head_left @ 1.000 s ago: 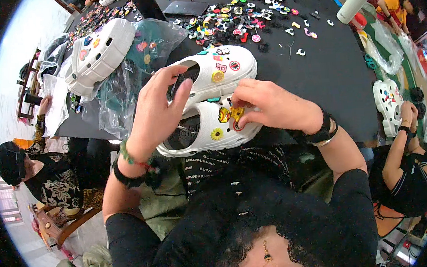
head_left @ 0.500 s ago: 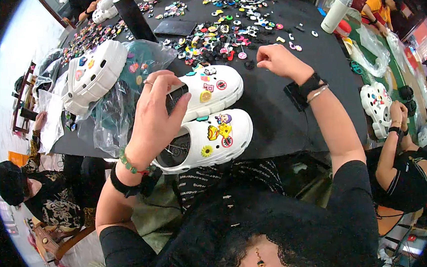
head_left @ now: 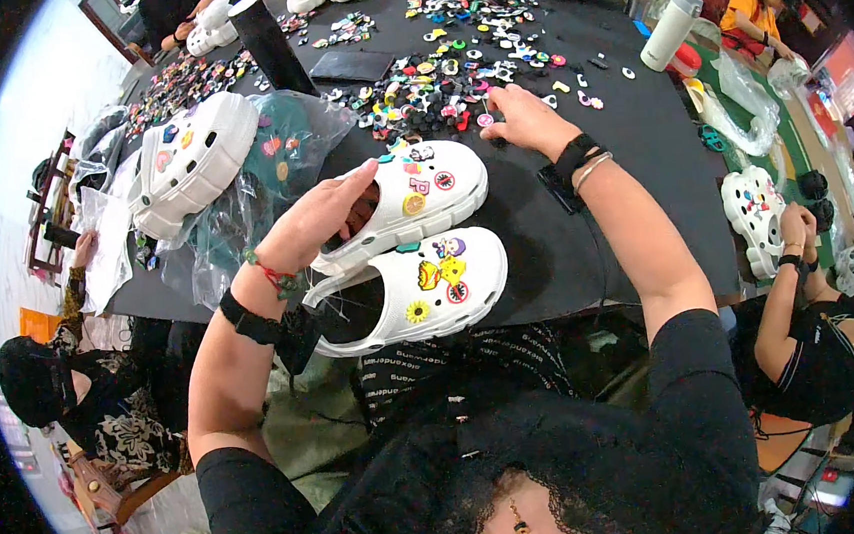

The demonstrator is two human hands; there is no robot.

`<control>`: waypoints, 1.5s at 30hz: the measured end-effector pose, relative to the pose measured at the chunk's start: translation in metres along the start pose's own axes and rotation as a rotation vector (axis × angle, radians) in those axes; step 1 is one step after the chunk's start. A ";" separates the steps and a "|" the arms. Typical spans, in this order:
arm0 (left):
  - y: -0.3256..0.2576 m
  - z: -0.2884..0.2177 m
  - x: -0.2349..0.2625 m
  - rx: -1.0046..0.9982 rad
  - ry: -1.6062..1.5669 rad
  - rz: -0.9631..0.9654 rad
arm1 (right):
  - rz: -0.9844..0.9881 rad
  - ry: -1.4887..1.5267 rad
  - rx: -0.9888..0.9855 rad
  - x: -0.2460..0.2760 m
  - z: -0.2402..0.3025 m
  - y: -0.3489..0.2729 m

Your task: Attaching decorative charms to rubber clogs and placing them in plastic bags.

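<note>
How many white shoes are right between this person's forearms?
2: the farther shoe, partly covered by the left hand, and the nearer shoe, beside it, closer to the person's body. No others show there; both have small hidden parts.

White clogs [head_left: 404,287]; black tabletop [head_left: 640,165]

We list: fairly bright, diffuse indoor light; pale glare on the left-hand wall [head_left: 24,148]; soft shadow beside the white clogs [head_left: 438,303] on the black tabletop [head_left: 665,163]; fisheye bending toward the rim; black, speckled corners.
</note>
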State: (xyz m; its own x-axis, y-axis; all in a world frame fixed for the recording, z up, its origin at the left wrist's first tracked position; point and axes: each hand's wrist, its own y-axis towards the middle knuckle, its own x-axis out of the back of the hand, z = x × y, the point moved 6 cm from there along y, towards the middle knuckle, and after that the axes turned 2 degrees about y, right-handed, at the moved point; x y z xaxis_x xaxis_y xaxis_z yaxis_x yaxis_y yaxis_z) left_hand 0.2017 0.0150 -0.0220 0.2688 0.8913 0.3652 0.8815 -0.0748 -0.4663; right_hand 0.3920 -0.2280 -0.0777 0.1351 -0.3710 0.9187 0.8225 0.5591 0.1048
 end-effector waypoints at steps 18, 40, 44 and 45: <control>0.037 0.011 -0.038 -0.005 -0.881 0.220 | -0.099 0.116 0.092 -0.008 0.002 -0.006; 0.015 0.010 -0.045 -0.119 -0.805 0.097 | 0.044 0.375 0.289 0.039 0.137 -0.053; 0.007 0.007 -0.044 -0.073 -0.708 0.001 | 0.136 0.400 0.222 0.035 0.137 -0.048; 0.005 0.005 -0.044 -0.072 -0.693 -0.005 | 0.149 0.393 0.244 0.035 0.139 -0.049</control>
State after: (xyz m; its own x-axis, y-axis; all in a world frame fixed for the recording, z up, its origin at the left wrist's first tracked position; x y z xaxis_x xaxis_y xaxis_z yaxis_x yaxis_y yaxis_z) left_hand 0.1923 -0.0220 -0.0444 -0.0245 0.9698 -0.2425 0.9120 -0.0777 -0.4028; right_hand 0.2799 -0.1657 0.0023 0.4788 -0.4990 0.7223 0.6311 0.7676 0.1119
